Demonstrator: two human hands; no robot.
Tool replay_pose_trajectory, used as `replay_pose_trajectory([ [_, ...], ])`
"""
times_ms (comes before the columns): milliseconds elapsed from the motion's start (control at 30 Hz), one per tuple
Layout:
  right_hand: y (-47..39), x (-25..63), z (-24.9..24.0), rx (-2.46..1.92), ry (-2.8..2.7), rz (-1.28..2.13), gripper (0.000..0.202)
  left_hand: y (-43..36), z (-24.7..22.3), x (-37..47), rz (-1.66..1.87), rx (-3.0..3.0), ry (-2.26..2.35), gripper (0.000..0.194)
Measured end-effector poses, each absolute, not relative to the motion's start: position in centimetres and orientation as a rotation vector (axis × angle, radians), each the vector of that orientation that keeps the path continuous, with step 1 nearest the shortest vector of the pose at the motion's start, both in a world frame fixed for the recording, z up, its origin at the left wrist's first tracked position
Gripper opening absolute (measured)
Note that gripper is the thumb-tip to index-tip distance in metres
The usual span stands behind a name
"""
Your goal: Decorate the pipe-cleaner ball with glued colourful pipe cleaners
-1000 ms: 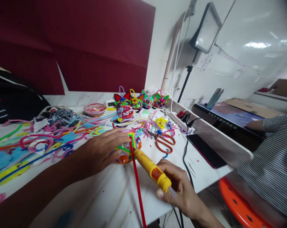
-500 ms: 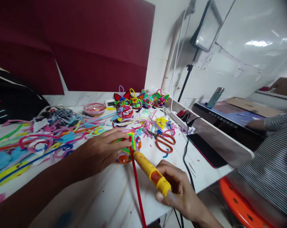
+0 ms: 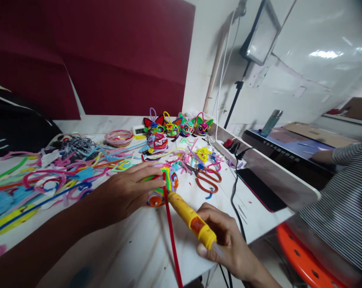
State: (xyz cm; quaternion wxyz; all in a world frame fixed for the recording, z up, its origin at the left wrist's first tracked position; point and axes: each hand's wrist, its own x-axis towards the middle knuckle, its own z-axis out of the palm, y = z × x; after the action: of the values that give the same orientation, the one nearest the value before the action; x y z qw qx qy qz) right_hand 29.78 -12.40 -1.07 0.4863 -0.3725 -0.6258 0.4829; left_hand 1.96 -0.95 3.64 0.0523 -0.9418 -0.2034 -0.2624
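My left hand (image 3: 130,194) holds a multicoloured pipe-cleaner piece (image 3: 169,180) against the white table, its fingers over the top. A long red pipe cleaner (image 3: 172,236) runs from beside those fingertips toward the table's front edge. My right hand (image 3: 225,238) is wrapped round a yellow glue gun (image 3: 191,216), with a clear glue stick coming out of its back end. The gun's nozzle is at the right side of the piece, close to the red pipe cleaner. Under my left fingers, part of the piece is hidden.
Orange-handled scissors (image 3: 206,179) lie right of the piece. Pipe cleaners (image 3: 79,174) cover the left side. Several finished cat-like ornaments (image 3: 172,127) stand at the back. A black phone (image 3: 260,190) and cable (image 3: 235,200) lie right. A person in a striped sleeve (image 3: 345,154) is beyond.
The loose lower end of the red pipe cleaner has shifted slightly left. Both hands and the glue gun look almost unmoved.
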Motion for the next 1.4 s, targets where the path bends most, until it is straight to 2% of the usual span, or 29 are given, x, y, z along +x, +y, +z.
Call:
replay_pose_trajectory([
  [1400,-12.44,30.53,-0.68,-0.883,-1.495,1.128,0.033,-0.82,3.54,1.77,-0.755,-2.857,-0.581,0.038],
])
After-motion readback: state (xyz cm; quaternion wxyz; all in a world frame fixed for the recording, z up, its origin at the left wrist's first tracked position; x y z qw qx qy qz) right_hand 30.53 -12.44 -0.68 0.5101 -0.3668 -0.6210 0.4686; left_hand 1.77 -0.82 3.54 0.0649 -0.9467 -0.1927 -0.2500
